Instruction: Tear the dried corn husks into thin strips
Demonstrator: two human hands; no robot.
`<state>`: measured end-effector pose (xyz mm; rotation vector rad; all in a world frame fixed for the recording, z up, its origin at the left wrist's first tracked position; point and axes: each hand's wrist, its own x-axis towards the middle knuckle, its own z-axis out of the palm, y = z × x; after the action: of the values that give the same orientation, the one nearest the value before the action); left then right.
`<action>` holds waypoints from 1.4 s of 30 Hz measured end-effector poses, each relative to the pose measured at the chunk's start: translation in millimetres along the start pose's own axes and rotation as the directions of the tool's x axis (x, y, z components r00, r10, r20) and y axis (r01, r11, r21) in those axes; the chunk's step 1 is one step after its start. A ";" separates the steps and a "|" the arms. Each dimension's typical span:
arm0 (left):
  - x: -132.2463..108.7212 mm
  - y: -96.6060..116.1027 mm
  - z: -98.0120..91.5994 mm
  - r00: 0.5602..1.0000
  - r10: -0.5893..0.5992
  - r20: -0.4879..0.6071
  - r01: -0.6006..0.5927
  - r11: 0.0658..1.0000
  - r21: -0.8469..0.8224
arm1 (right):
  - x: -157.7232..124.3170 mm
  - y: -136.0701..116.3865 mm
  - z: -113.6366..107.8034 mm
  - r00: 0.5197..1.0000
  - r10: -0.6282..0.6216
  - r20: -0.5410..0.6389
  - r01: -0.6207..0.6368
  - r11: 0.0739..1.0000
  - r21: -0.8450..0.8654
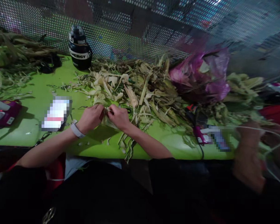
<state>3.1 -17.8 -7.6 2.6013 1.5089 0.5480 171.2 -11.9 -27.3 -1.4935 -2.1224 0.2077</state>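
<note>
My left hand [92,116], with a pale band at the wrist, is closed in a pinch over the green tabletop. Close beside it, my right hand [119,116] is also closed, its fingertips almost touching those of the left. Between them a pale piece of husk [105,117] shows in part; the fingers cover most of it. Just beyond both hands spreads a heap of dry husks [133,96], yellowish and brown, with curled peelings on its left side. A few green strips [129,149] hang over the near table edge.
A black bottle [81,53] stands at the back before a perforated metal screen [121,34]. A lit phone [57,112] lies left, near a purple device [6,113]. Rightward are a pink plastic bag [200,74], a second phone [219,138] and another person's blurred arm [248,152].
</note>
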 end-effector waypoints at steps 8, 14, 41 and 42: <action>23.6 -63.9 -30.9 0.860 -0.390 -0.330 0.369 0.921 -0.125 | 43.7 91.1 -47.6 0.862 0.417 -0.290 -0.281 0.868 0.410; 31.7 -89.3 -53.5 0.699 -0.704 -0.124 0.316 0.459 -0.830 | 56.8 163.1 -88.3 0.565 0.813 -0.139 -0.407 0.421 0.811; 14.7 -25.8 -24.9 0.916 -0.107 0.387 0.369 -0.156 -0.916 | 20.7 36.6 -37.6 0.895 -0.015 0.446 -0.360 0.567 0.741; 14.7 -30.7 -27.8 0.927 -0.096 0.363 0.341 -0.189 -0.921 | 23.1 42.1 -35.6 0.916 0.044 0.398 -0.325 0.663 0.674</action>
<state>-25.2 7.5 14.5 0.9538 0.7044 0.8939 218.2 18.9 -6.9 -1.2051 -1.7496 1.3369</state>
